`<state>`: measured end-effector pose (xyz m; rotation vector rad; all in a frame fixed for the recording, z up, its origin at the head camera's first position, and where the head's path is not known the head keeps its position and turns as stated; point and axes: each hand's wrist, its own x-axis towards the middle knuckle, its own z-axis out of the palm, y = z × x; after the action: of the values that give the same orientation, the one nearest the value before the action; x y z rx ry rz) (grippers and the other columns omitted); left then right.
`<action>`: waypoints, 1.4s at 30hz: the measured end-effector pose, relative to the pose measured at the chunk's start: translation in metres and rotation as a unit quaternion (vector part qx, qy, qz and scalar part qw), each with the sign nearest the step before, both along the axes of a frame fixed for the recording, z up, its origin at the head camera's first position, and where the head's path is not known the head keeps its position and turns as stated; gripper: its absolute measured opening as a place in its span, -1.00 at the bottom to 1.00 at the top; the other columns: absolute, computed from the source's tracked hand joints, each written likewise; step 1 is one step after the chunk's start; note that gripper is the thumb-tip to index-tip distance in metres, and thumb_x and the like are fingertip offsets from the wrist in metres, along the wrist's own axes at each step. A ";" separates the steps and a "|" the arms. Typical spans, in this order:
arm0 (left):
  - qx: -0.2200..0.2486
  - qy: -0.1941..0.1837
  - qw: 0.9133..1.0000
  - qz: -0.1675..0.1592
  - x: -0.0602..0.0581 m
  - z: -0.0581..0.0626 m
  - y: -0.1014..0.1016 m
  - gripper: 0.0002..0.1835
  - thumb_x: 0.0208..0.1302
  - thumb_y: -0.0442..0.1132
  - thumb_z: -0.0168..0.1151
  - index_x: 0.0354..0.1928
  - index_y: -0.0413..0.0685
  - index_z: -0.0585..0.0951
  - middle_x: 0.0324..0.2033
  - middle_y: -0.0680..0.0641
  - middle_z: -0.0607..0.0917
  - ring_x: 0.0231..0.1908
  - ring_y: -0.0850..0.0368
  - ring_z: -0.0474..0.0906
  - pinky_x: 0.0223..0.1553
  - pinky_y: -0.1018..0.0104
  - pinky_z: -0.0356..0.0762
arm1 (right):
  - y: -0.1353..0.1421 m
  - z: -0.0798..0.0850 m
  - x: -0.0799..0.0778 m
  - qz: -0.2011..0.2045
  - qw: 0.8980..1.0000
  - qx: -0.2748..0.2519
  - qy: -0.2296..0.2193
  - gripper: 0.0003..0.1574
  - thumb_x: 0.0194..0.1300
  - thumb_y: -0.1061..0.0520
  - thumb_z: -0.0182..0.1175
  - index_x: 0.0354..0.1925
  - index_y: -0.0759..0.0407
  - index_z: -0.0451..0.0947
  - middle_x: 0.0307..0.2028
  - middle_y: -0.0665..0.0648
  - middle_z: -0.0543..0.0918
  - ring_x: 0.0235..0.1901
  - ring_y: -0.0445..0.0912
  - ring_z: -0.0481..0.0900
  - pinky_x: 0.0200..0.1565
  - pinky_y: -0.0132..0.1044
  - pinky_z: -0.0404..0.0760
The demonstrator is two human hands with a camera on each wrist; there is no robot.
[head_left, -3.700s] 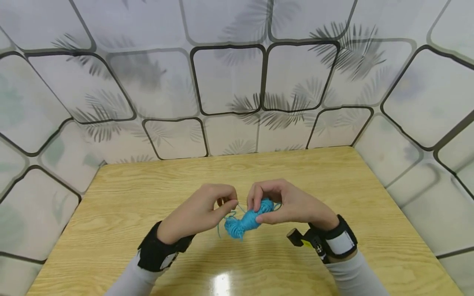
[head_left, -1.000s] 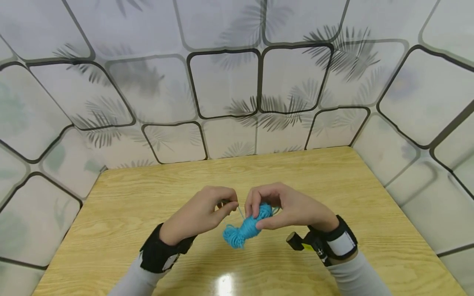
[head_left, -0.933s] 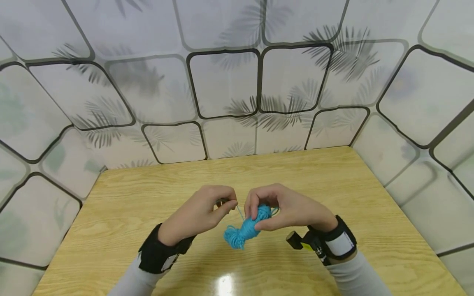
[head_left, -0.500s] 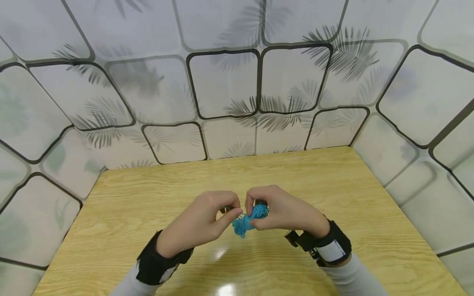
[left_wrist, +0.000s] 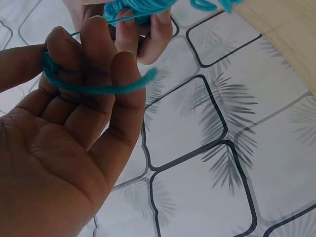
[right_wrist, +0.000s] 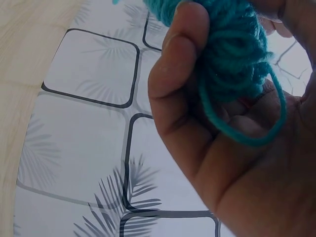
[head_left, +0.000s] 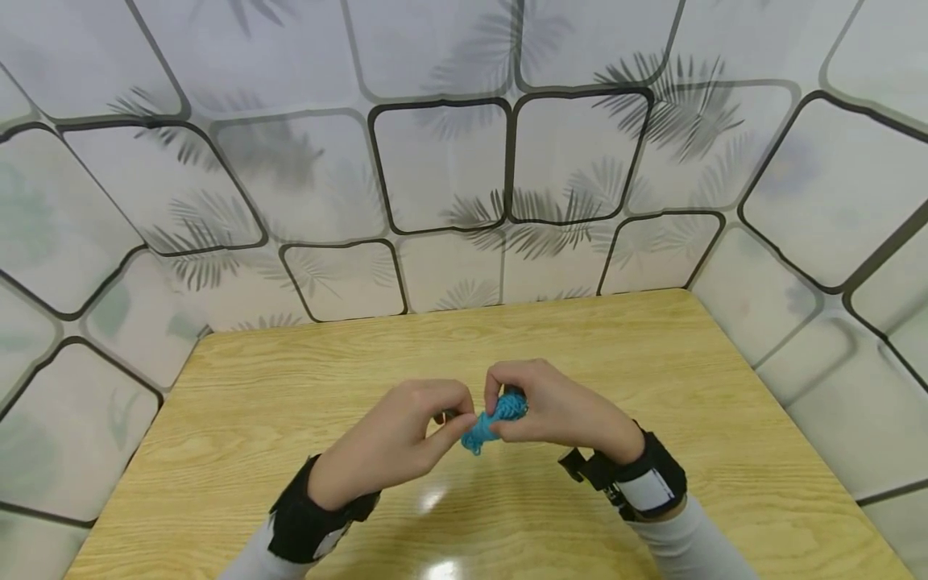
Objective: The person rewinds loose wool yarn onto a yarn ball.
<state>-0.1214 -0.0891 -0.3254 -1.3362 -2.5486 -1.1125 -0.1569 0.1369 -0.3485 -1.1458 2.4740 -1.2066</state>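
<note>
A small bundle of blue yarn (head_left: 510,407), wound tight round its middle with looped ends, is held above the table by my right hand (head_left: 565,407). In the right wrist view the fingers curl round the yarn bundle (right_wrist: 232,54), and one loose loop hangs over the palm. My left hand (head_left: 406,431) pinches a strand of the yarn between thumb and forefinger, close to the bundle's left end. The left wrist view shows the yarn's loose tail (left_wrist: 108,90) lying across the fingers of the left hand (left_wrist: 74,113), with a thin taut strand running to the bundle.
A wood-grain table (head_left: 290,362) lies under both hands. Pale curtains (head_left: 449,161) printed with dark outlines and leaf shapes stand round its back and sides. Each wrist wears a black strap (head_left: 648,483); the right one carries a small camera (head_left: 573,465).
The hands have come closer together, and the strand between them is shorter. The yarn bundle has turned and shifted slightly up, so less of its left end shows.
</note>
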 end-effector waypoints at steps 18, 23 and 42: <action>-0.041 0.038 0.998 -0.013 0.007 -0.014 0.010 -0.87 0.34 -0.33 0.23 -0.39 0.02 0.58 -0.53 0.14 0.55 -0.47 0.36 0.46 -0.39 0.44 0.59 | -0.007 0.000 -0.002 -0.112 0.976 -0.166 0.081 -0.78 0.13 0.30 0.40 -0.33 0.12 0.54 -0.25 0.10 0.66 -0.22 -0.11 0.60 -0.18 -0.06 0.67; -0.052 0.014 0.998 -0.010 0.006 -0.018 0.009 -0.88 0.35 -0.31 0.23 -0.37 0.03 0.61 -0.53 0.16 0.58 -0.49 0.37 0.45 -0.42 0.45 0.55 | -0.008 0.001 -0.001 -0.110 0.966 -0.231 0.049 -0.79 0.16 0.34 0.38 -0.32 0.17 0.52 -0.17 0.17 0.66 -0.14 -0.06 0.62 -0.14 -0.12 0.68; -0.050 -0.043 0.998 0.012 -0.019 -0.033 -0.004 -0.89 0.32 -0.39 0.24 -0.33 -0.03 0.64 -0.53 0.07 0.63 -0.51 0.34 0.46 -0.44 0.37 0.56 | 0.001 0.005 -0.002 0.080 0.949 -0.299 -0.060 -0.82 0.17 0.50 0.28 -0.34 0.33 0.50 -0.16 0.33 0.57 -0.17 0.09 0.55 -0.17 -0.35 0.65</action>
<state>-0.1399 -0.0933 -0.3584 -1.3033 -2.7072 -1.0738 -0.1589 0.1375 -0.3434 -1.3134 1.9244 -1.9775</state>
